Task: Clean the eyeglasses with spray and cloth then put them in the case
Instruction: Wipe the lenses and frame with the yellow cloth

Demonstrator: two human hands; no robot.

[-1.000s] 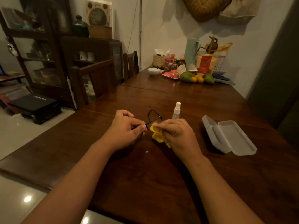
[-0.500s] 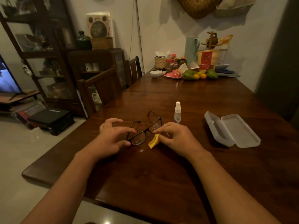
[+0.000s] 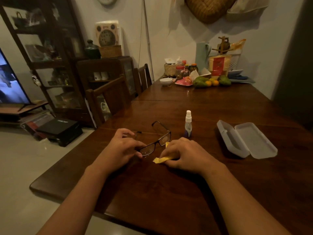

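The black-framed eyeglasses (image 3: 153,141), temples unfolded, are steadied on the wooden table (image 3: 169,192) by the left hand (image 3: 121,150), fingers pinching the near lens rim. The yellow cloth (image 3: 161,159) is pinched in the right hand (image 3: 184,154), just beside the frame's long axis; the open case (image 3: 247,139) lies well apart, nearer the right hand.

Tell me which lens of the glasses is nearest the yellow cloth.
The lens on the right hand side, almost touching the cloth; the other lens sits by the left hand's fingers.

table (image 3: 169,192) — eyeglasses (image 3: 153,141) | spray bottle (image 3: 188,123) | open case (image 3: 245,139) — fruit (image 3: 210,81)
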